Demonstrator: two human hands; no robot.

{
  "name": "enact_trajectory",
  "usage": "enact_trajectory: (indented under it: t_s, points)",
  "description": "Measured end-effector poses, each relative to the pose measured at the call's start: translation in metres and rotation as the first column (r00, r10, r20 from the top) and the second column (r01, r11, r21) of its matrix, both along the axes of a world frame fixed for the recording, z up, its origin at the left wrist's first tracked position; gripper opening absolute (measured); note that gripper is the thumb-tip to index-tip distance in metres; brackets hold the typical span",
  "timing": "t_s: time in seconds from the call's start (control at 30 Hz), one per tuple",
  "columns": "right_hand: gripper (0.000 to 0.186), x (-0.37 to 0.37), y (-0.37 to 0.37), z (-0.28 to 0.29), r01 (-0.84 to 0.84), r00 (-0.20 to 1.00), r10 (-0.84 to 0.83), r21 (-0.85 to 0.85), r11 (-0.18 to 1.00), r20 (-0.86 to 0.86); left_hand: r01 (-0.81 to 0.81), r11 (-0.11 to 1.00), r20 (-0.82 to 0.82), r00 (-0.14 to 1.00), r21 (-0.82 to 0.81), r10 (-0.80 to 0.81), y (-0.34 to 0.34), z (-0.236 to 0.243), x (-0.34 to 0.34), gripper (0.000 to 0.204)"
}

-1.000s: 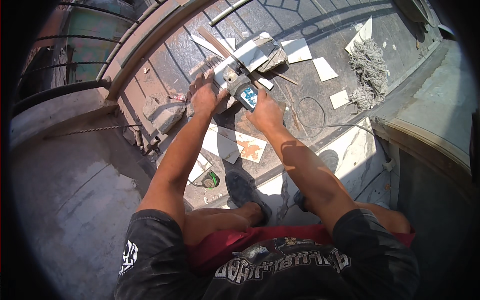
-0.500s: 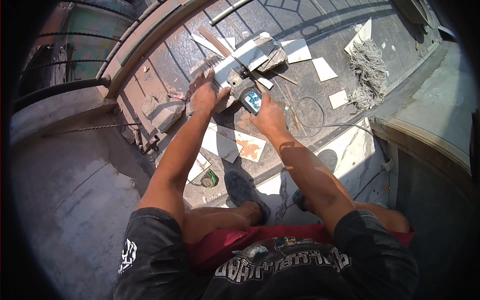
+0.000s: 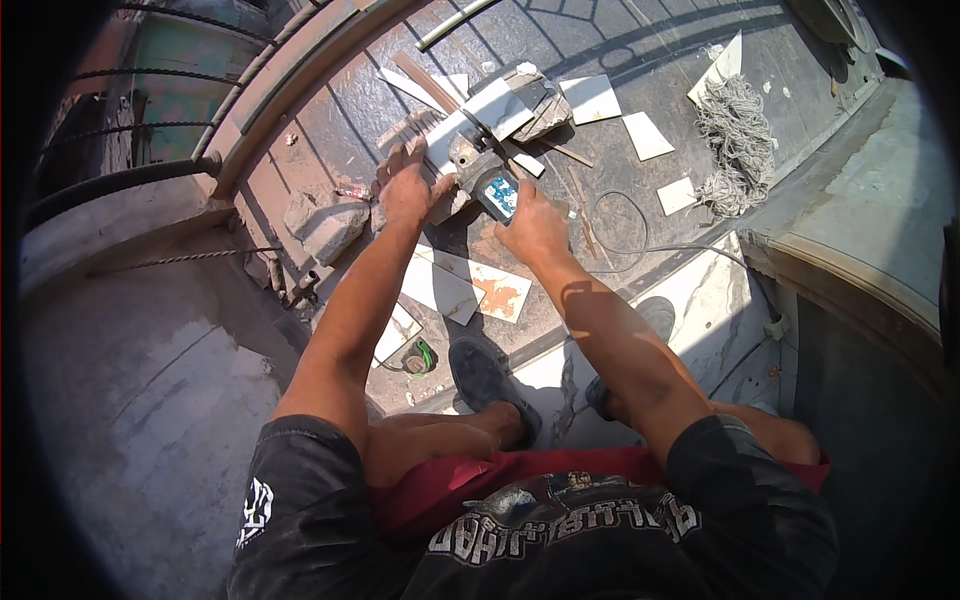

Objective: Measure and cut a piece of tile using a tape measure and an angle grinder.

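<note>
My right hand [image 3: 537,222] is wrapped round the body of an angle grinder [image 3: 497,194], whose disc stands at the surface of a white tile [image 3: 508,113]. My left hand [image 3: 408,190] grips the near left end of that tile, fingers spread along one side and the thumb near the grinder's head. Stone or concrete blocks [image 3: 550,112] prop the tile up off the floor. Whether the disc is turning, and how deep it sits in the tile, I cannot tell.
Cut tile pieces [image 3: 590,99] lie around the blocks. A broken concrete lump [image 3: 325,225] is at the left, a tape measure [image 3: 418,358] near my foot. The grinder's cable [image 3: 690,247] runs right, below a heap of grey string [image 3: 737,145]. A railing [image 3: 215,115] borders the left.
The grinder and my right hand have shifted slightly left and toward the far side along the tile. My left hand stays on the tile.
</note>
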State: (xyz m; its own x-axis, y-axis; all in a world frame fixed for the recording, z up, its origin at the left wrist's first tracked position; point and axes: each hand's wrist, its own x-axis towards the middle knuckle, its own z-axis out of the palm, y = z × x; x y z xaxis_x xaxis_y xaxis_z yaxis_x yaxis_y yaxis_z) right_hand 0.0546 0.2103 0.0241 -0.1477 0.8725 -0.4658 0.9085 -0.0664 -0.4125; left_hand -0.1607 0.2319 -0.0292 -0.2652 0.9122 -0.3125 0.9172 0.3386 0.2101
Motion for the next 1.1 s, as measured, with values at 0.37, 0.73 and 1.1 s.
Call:
enact_trajectory:
  t_s: [0.37, 0.73, 1.1]
  points:
    - [0.065, -0.019, 0.023, 0.0, -0.017, 1.0, 0.017, -0.013, 1.0, -0.002, 0.029, 0.999, 0.005, 1.0, 0.03, -0.029, -0.001, -0.003, -0.003, 0.085]
    - [0.062, -0.038, 0.046, -0.003, -0.036, 0.999, 0.036, 0.007, 0.999, -0.013, 0.036, 0.997, -0.001, 0.999, 0.064, -0.036, -0.002, -0.006, -0.002, 0.089]
    - [0.06, -0.03, 0.03, -0.004, -0.02, 1.0, 0.021, 0.083, 0.996, -0.017, 0.029, 0.998, 0.009, 1.0, 0.063, -0.029, -0.003, -0.005, -0.004, 0.088]
